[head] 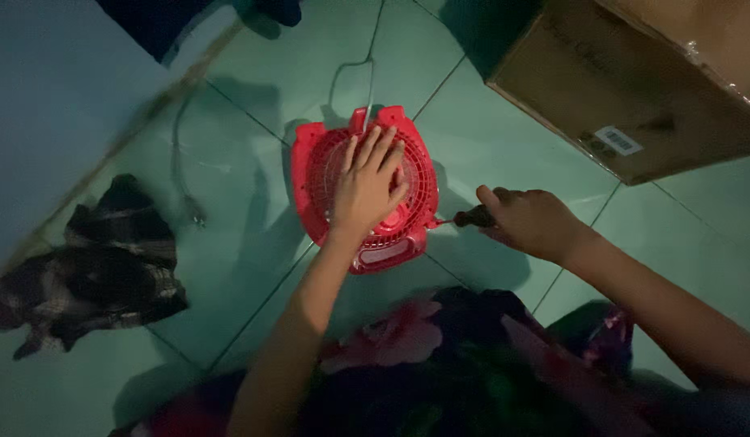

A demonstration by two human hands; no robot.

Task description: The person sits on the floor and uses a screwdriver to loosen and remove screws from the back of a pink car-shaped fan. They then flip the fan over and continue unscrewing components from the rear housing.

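one red fan on floor tiles; left hand flat, fingers spread on its grille; right hand just beside, closed round screwdriver, tip at fan's right edge.

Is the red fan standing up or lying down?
Lying down. The red fan rests flat on the tiled floor, its round grille facing up under the left hand.

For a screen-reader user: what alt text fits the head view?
A left hand presses flat on a red plastic fan housing lying on a green tiled floor, while the right hand holds a screwdriver at its side. A cardboard box and dark cloth lie nearby.
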